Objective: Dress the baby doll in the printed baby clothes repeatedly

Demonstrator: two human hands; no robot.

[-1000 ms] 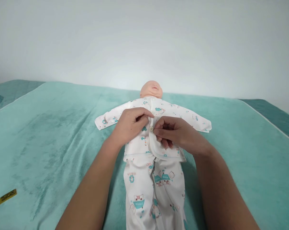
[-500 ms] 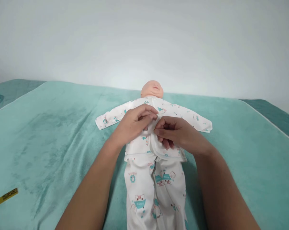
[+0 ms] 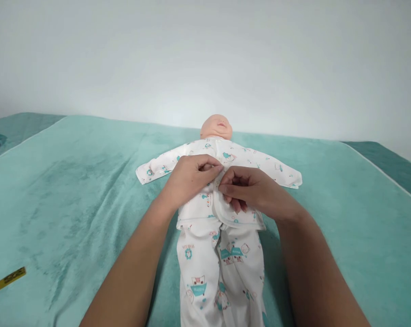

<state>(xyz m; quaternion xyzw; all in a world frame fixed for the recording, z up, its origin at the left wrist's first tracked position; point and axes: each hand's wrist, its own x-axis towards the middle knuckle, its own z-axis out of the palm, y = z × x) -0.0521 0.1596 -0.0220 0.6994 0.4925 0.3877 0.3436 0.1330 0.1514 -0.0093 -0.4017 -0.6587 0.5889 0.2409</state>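
Observation:
A baby doll (image 3: 216, 126) lies on its back, dressed in a white printed baby shirt (image 3: 195, 211) and matching trousers (image 3: 222, 277). Both sleeves stretch out to the sides. My left hand (image 3: 195, 175) is closed over the middle of the chest, thumb and fingertips pinched at the shirt's front edge. Just to its right and slightly lower, my right hand (image 3: 248, 186) pinches the edge of the overlapping front panel between thumb and forefinger, its other fingers curled. My hands hide the shirt's fastening and much of its front.
A teal plush blanket (image 3: 83, 190) lies under the doll, with wrinkles on the left. At the lower left edge is a yellow strip (image 3: 6, 281) with black marks. A pale wall (image 3: 205, 59) rises behind. Darker teal fabric (image 3: 389, 163) shows at both far corners.
My left hand's fingers have drawn down and closed into a tighter pinch near the front edge. My right hand has hardly moved, and the doll lies as before.

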